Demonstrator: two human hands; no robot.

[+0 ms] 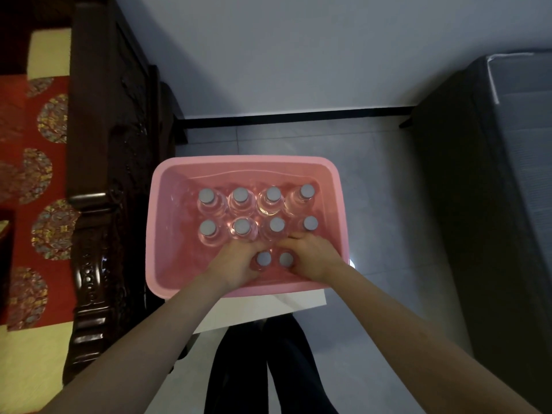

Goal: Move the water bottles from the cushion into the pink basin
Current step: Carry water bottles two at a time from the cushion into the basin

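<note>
1. Left hand (236,264): inside the basin near its front wall, fingers curled round a clear plastic water bottle with a grey cap (264,258). The bottle is upright and gripped below the cap.
2. Right hand (310,258): just beside the left hand, fingers curled round a second clear grey-capped water bottle (286,259), also upright. The two held bottles stand side by side between the hands. I cannot tell whether they touch each other or rest on the basin floor.
3. Pink rectangular plastic basin (158,222): encloses both hands and every bottle in view. It sits on a white flat surface (239,312) that shows under the wrists.
4. Middle row of four clear grey-capped bottles (242,227): upright, directly beyond the fingertips of both hands.
5. Far row of four clear grey-capped bottles (273,194): upright, behind the middle row, along the wall farthest from the hands.
6. Red cushion with round embroidered medallions (30,174): well to the left of the left hand.
7. Dark carved wooden frame (98,204): between the cushion and the basin, left of the left forearm.
8. Pale grey tiled floor (373,204): around the basin, right of the right hand.
9. Dark grey upholstered block (493,204): well to the right of the right hand.
10. Dark trouser legs (283,369): below and between the forearms.
</note>
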